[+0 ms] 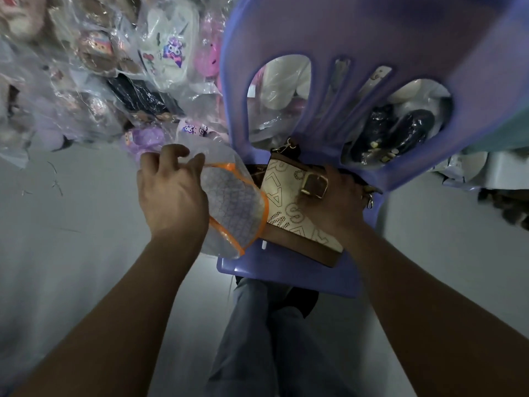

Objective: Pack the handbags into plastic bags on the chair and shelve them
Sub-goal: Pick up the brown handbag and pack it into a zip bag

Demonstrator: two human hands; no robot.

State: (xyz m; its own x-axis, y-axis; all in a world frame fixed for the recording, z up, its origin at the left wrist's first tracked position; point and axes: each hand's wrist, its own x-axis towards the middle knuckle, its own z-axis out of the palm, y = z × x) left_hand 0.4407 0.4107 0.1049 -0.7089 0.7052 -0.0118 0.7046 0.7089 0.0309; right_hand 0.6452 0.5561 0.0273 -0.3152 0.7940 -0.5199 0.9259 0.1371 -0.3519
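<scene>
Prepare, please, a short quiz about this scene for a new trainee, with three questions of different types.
1. True or false: the handbag is already inside the plastic bag.
2. The left hand holds: A the plastic bag; B the handbag; C nothing.
3. Fill in: the handbag lies on the seat of the purple ____, under the right hand.
Key: 1 false; 2 A; 3 chair.

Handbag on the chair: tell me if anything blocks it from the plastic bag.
Nothing visible does. The plastic bag, held by the left hand, lies right against the handbag, which the right hand grips.
</scene>
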